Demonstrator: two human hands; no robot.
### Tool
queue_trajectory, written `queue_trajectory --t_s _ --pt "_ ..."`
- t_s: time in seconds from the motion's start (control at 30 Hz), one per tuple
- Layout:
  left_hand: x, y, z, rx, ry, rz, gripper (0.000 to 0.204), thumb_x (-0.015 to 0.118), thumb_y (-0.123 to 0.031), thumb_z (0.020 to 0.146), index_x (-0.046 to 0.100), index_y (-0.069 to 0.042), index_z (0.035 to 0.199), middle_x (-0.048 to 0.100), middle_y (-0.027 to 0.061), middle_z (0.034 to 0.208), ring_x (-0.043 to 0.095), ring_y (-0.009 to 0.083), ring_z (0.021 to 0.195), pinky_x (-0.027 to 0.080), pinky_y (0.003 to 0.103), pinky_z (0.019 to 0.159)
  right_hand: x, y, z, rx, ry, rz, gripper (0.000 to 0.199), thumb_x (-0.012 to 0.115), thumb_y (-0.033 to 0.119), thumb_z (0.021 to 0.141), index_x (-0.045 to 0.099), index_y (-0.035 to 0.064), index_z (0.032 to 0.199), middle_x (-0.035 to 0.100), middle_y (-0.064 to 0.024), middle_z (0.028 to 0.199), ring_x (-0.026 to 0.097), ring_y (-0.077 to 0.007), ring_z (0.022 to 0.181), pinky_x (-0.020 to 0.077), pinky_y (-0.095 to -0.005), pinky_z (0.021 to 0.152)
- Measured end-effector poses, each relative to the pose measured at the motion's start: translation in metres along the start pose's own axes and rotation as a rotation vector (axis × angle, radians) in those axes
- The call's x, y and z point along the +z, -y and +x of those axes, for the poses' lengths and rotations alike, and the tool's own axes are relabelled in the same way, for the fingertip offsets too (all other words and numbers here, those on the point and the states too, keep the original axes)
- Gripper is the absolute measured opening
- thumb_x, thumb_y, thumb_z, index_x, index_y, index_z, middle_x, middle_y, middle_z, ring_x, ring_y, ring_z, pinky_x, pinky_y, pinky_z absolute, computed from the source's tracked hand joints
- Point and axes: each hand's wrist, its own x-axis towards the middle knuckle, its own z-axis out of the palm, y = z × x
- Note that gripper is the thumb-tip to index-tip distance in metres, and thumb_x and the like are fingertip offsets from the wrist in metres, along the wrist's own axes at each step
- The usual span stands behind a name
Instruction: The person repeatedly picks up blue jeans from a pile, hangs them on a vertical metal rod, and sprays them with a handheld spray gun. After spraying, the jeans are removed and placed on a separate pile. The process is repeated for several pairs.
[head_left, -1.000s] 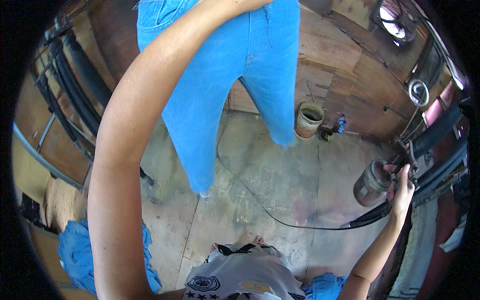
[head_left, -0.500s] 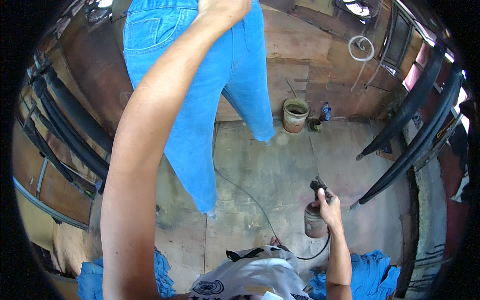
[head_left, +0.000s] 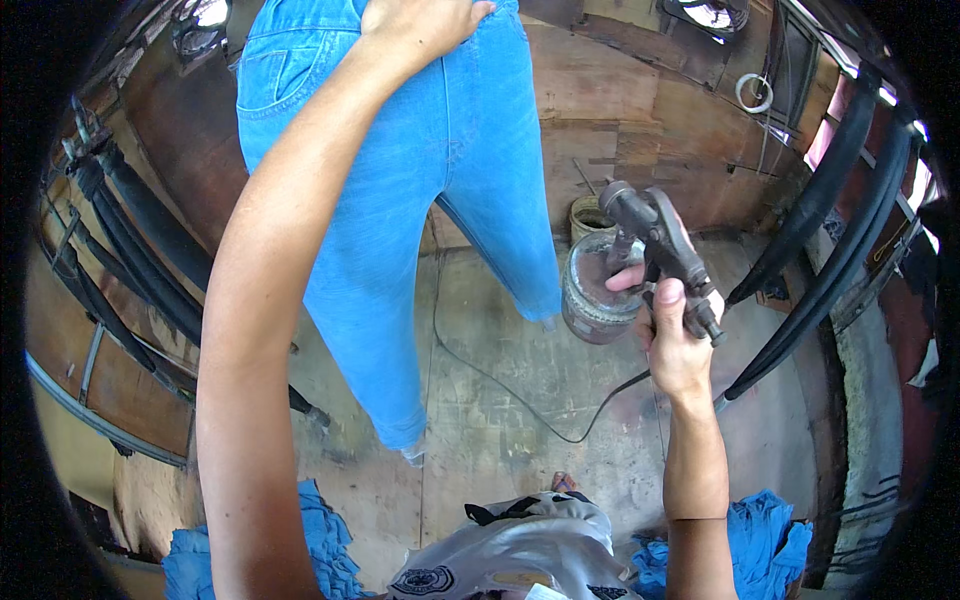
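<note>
The largest thing before you is the pair of blue jeans [head_left: 375,210], legs downward, under your left hand [head_left: 415,28], which lies across the front near the waistband; whether its fingers pinch the denim cannot be told. Black padded tubes [head_left: 825,200] slant to the right of your right hand [head_left: 685,335]. A bucket [head_left: 588,213] stands beyond it. That hand is wrapped around a spray gun [head_left: 655,235] with a round cup [head_left: 597,290], right of the jeans. From just below it, a thin dark hose [head_left: 510,390] curves leftward.
</note>
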Motion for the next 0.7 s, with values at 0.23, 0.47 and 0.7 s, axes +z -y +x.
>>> queue_trajectory --t_s 0.23,0.47,0.7 --pt "-0.022 0.006 -0.004 -0.007 0.030 -0.026 0.045 0.067 -0.048 0.088 0.067 -0.009 0.110 0.071 0.0146 0.097 0.069 0.0355 0.089 0.054 0.049 0.077 -0.016 -0.063 -0.036 0.325 0.072 -0.043 0.061 0.061 0.039 0.100 0.050 0.0003 0.146 0.065 -0.0016 0.085 0.053 -0.0068 0.065 0.0462 -0.0239 0.063" --pt "-0.044 0.010 -0.008 -0.118 0.093 -0.225 0.046 0.066 -0.052 0.088 0.070 -0.008 0.100 0.071 0.0196 0.094 0.068 0.0402 0.093 0.052 0.050 0.081 -0.017 -0.125 -0.061 0.734 0.254 -0.521 0.048 0.064 0.036 0.098 0.061 0.0106 0.139 0.067 -0.0039 0.073 0.062 -0.0100 0.066 0.0521 -0.0313 0.067" --pt "-0.042 0.021 -0.017 -0.096 0.087 -0.362 0.043 0.068 -0.049 0.088 0.067 -0.006 0.090 0.068 0.0219 0.087 0.066 0.0415 0.088 0.050 0.047 0.077 -0.024 -0.024 -0.023 0.087 0.040 0.033 0.074 0.063 0.046 0.098 0.041 -0.0006 0.151 0.068 -0.0036 0.092 0.051 -0.0048 0.062 0.0421 -0.0226 0.057"
